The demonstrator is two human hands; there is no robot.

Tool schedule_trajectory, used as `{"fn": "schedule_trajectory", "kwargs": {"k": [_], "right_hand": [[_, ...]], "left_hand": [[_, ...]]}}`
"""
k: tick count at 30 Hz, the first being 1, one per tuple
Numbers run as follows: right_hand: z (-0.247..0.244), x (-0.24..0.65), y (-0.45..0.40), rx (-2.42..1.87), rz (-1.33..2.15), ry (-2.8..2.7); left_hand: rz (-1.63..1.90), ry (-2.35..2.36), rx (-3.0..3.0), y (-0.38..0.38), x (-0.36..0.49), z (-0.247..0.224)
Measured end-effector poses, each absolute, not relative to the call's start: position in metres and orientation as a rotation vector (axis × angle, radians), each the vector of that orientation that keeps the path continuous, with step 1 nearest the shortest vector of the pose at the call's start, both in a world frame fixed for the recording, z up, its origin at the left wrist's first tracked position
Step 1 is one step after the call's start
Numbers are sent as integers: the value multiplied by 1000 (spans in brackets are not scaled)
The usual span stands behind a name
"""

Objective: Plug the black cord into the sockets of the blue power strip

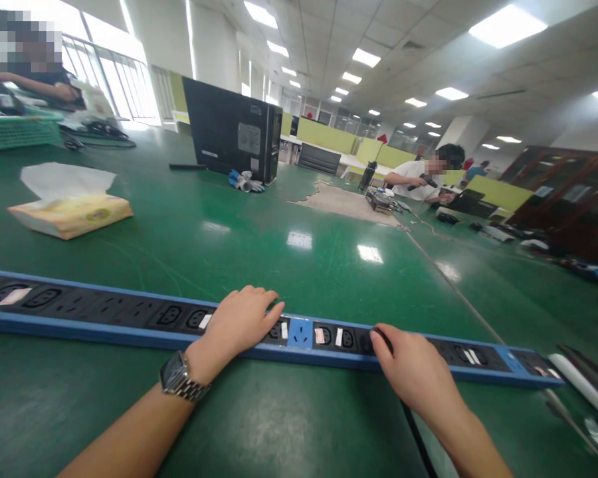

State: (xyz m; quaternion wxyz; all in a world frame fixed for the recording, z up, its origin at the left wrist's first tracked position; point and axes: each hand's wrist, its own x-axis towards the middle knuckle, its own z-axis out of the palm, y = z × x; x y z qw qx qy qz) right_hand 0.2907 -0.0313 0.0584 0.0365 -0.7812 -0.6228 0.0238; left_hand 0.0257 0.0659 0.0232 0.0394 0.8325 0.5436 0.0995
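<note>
A long blue and black power strip (pixel 104 307) lies across the green table, with rows of sockets and small white and pink labels on it. My left hand (pixel 242 320) wears a metal watch and grips the strip near its middle, fingers over the far edge and thumb near a blue socket (pixel 299 333). Farther right, my right hand (pixel 412 362) is closed on a black plug (pixel 383 337) at a socket of the strip. From beneath that hand a black cable (pixel 417 441) runs down toward me. My palm and fingers hide most of the plug.
Tissue pack (pixel 74 211) at left, behind it a green basket (pixel 20 129) and a person. A black computer tower (pixel 229 129) stands at the back with gloves (pixel 246 181) beside it. Another person sits at the far right, near some parts (pixel 383 199). Items lie by the strip's right end.
</note>
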Motion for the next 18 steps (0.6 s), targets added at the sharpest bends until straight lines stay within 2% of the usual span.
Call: {"fn": "schedule_trajectory", "kwargs": {"k": [6, 9, 13, 18], "right_hand": [[67, 279, -30, -2467, 85, -1917], [58, 275, -27, -2468, 94, -1895], [51, 274, -29, -2390, 120, -1887], [87, 314, -53, -2115, 49, -1655]], "left_hand": [[368, 1582, 2557, 64, 23, 24], [412, 1327, 2595, 61, 21, 27], [305, 996, 2696, 58, 19, 30], [219, 1051, 2714, 58, 21, 29]]}}
